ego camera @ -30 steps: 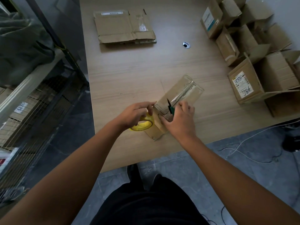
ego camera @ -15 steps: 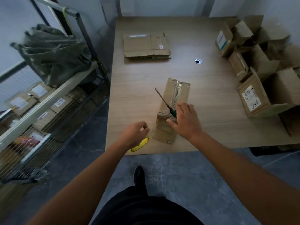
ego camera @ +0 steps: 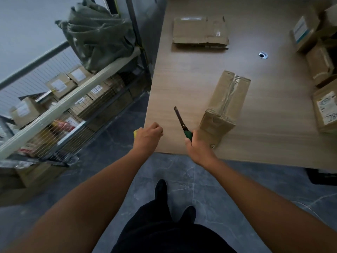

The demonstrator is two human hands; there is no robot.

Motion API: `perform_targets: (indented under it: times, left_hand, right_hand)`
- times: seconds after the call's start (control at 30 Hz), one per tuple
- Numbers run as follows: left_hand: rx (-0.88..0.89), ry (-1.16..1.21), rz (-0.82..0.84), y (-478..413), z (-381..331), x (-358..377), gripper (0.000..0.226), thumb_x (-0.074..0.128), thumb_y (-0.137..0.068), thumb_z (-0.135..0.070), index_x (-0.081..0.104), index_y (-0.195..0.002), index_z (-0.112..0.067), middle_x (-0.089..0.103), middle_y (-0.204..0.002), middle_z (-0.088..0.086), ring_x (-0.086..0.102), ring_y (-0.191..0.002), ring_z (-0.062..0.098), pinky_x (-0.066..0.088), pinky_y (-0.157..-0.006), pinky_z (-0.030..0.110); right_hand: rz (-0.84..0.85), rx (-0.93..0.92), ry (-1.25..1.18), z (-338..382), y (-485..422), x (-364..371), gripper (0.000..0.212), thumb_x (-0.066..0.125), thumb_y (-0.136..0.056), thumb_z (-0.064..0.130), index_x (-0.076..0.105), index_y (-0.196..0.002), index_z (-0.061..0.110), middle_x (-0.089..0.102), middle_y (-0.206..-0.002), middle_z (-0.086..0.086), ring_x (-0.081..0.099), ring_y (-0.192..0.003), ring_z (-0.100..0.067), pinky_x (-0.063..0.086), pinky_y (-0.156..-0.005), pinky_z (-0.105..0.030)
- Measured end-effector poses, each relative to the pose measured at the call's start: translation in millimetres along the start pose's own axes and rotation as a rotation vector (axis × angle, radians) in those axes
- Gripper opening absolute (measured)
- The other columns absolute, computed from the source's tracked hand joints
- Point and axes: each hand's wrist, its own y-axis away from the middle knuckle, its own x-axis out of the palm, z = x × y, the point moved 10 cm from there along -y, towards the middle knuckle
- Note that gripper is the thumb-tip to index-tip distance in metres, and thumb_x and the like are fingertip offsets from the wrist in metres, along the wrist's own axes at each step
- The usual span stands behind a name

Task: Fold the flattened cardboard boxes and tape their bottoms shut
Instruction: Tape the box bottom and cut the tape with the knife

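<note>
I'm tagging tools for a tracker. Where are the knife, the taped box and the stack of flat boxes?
knife [ego camera: 181, 119]: head view, middle of the blade.
taped box [ego camera: 220, 95]: head view, upper face beside the tape seam.
stack of flat boxes [ego camera: 193, 31]: head view, top sheet.

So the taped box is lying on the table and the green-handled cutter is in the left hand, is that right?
Not quite. The head view shows the green-handled cutter gripped in the right hand, not the left. The left hand is curled over the yellow tape roll. The taped box does lie on the table.
</note>
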Motion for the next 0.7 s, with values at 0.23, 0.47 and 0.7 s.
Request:
perform_targets:
  times: [0.23, 0.47, 0.7]
  left_hand:
    - [0.074, -0.095, 0.081, -13, -1, 57, 0.017, 0.061, -0.085, -0.012, 0.067, -0.1, -0.016, 0.053, -0.126, 0.011, 0.056, -0.095, 0.037, 0.04, -0.08, 0.049]
    - [0.094, -0.035, -0.06, -7, 11, 66, 0.028, 0.077, -0.076, -0.013, 0.064, -0.1, -0.016, 0.041, -0.126, 0.008, 0.052, -0.097, 0.034, 0.043, -0.078, 0.048]
    - [-0.084, 0.066, -0.074, -11, 19, 73, 0.059, 0.079, -0.078, -0.023, 0.054, -0.131, -0.028, 0.039, -0.122, 0.001, 0.039, -0.106, 0.025, 0.027, -0.094, 0.04]
  right_hand:
    - [-0.105, 0.099, 0.246, -30, -50, 29, 0.035, 0.045, -0.106, 0.029, 0.044, -0.126, 0.001, 0.049, -0.127, -0.024, 0.047, -0.113, -0.042, 0.039, -0.092, -0.046]
    - [-0.307, 0.005, 0.291, -19, -67, 46, 0.036, 0.061, -0.098, 0.019, 0.052, -0.122, -0.006, 0.05, -0.12, -0.028, 0.046, -0.108, -0.045, 0.037, -0.094, -0.051]
    - [-0.426, 0.009, 0.361, -13, -75, 56, 0.04, 0.066, -0.093, 0.018, 0.054, -0.126, -0.003, 0.053, -0.125, -0.023, 0.049, -0.112, -0.043, 0.041, -0.095, -0.05]
